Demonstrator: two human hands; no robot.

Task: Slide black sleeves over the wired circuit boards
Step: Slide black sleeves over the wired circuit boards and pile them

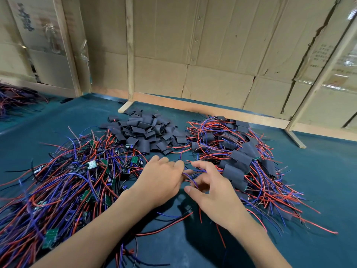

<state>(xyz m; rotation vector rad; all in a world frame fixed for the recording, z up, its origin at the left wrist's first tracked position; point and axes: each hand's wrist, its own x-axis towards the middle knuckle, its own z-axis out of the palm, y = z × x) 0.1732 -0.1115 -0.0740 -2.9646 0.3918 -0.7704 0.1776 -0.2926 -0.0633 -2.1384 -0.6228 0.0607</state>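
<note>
A heap of bare green circuit boards with red and purple wires [63, 182] lies on the left of the teal mat. Loose black sleeves [144, 132] are piled at the middle back. On the right lies a pile of boards that wear black sleeves [237, 161]. My left hand [162, 180] and my right hand [210, 188] meet in the middle, between the piles. Both pinch a small bunch of purple and red wires [188, 176] between fingers and thumb. Whatever hangs from those wires is hidden by my hands.
Loose red and purple wires [170, 225] trail under my forearms. Cardboard panels on wooden frames [193, 55] wall off the back; a wooden foot [295, 137] juts onto the mat at right. Another wire bundle [13, 97] lies far left.
</note>
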